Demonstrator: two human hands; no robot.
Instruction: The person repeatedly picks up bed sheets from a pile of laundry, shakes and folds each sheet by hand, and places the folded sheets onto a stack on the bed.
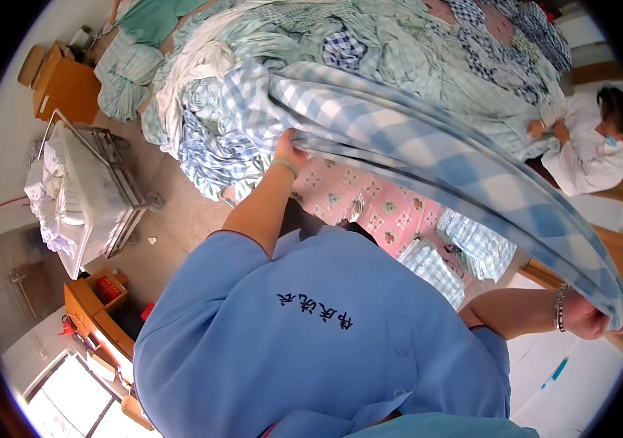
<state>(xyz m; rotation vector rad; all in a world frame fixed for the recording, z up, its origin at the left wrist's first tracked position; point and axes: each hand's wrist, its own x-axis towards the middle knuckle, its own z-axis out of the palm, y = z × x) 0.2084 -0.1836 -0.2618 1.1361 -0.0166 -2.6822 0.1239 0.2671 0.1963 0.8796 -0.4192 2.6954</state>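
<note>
A large blue-and-white checked sheet (413, 139) is stretched in the air across the view, from the upper middle to the lower right. My left hand (291, 151) is closed on its near edge at the middle of the view. Far out to the right, my right hand (587, 318) grips the other end, its fingers wrapped in the fabric. Between my hands the cloth hangs in long folds. Its far part lies against a heap of crumpled sheets (268, 36), so where it ends there is hard to make out.
Below the sheet lies a pink patterned cloth (341, 190) with folded checked stacks (476, 244) on it. A person in white (581, 139) handles fabric at the right. On the left stand a wheeled cart (96, 197) with white linen, a brown cabinet (67, 84) and a wooden desk (100, 306).
</note>
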